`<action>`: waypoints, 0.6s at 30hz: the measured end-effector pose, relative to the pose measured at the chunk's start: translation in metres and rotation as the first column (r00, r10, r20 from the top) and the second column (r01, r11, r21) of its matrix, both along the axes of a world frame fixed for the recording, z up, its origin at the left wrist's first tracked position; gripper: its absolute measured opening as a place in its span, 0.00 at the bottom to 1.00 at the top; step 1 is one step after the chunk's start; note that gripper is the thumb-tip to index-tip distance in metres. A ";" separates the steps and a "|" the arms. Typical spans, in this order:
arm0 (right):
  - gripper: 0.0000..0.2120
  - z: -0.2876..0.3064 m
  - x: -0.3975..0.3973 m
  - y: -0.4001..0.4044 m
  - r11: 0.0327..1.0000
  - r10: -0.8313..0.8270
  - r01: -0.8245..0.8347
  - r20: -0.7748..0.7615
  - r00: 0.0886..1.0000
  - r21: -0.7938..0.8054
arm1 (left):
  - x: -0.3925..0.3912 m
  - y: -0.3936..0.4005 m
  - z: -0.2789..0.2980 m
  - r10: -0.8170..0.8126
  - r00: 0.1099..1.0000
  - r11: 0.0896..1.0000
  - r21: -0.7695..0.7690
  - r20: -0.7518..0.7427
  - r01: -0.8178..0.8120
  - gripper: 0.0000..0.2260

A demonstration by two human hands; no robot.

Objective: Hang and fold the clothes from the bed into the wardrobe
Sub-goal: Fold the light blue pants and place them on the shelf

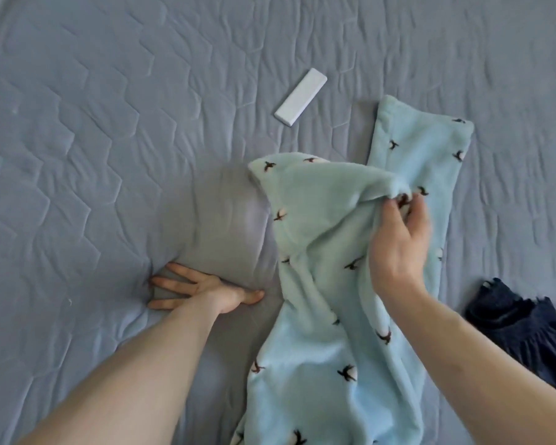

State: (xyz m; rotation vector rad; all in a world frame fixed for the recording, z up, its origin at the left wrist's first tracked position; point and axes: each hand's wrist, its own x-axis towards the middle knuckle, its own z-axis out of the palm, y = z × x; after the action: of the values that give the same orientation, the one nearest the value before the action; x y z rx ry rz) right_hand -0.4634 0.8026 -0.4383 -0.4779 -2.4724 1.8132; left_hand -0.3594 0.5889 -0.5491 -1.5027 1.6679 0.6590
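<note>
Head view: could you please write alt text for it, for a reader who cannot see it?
A person's right hand pinches a fold of light blue fleece trousers lying on a grey quilted bed, while the left hand presses flat on the quilt. A white bar lies beyond the trousers, and a dark garment at right.

Fleece garment (328,348) fluffy, matt; bedcover (109,139) quilted cloth; white bar (300,97) smooth
</note>
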 end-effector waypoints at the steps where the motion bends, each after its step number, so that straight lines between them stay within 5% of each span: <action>1: 0.07 0.002 -0.007 0.016 0.992 -0.125 0.125 0.023 0.992 -0.009 | 0.000 0.000 0.002 0.003 1.000 1.000 0.000 0.002 -0.003 0.90; 4: 0.07 -0.007 -0.019 0.060 0.944 -0.330 0.323 0.215 0.919 0.072 | -0.001 0.001 0.006 -0.004 0.999 1.000 -0.004 0.034 0.004 0.90; 7: 0.17 -0.027 -0.014 0.090 0.954 -0.291 0.219 0.452 0.843 0.207 | -0.001 0.002 0.008 -0.025 0.997 1.000 0.007 0.068 0.025 0.91; 12: 0.41 -0.037 -0.020 0.103 0.919 -0.138 -0.011 0.347 0.928 0.394 | -0.002 0.004 0.011 -0.040 0.996 0.999 0.016 0.076 0.039 0.90; 15: 0.37 -0.032 -0.044 0.090 0.821 0.089 -0.209 0.242 0.966 0.532 | -0.003 0.005 0.012 -0.039 0.996 0.999 0.009 0.084 0.038 0.91; 18: 0.17 -0.025 -0.066 0.068 0.799 0.188 -0.291 0.241 0.952 0.526 | -0.002 0.007 0.015 -0.043 0.995 0.999 -0.007 0.087 0.044 0.90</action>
State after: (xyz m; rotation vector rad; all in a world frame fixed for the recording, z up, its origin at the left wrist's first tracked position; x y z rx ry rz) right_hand -0.5291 0.8704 -0.4631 -0.3004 -3.1279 1.0255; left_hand -0.3619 0.5957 -0.5344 -1.4766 1.6342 0.5556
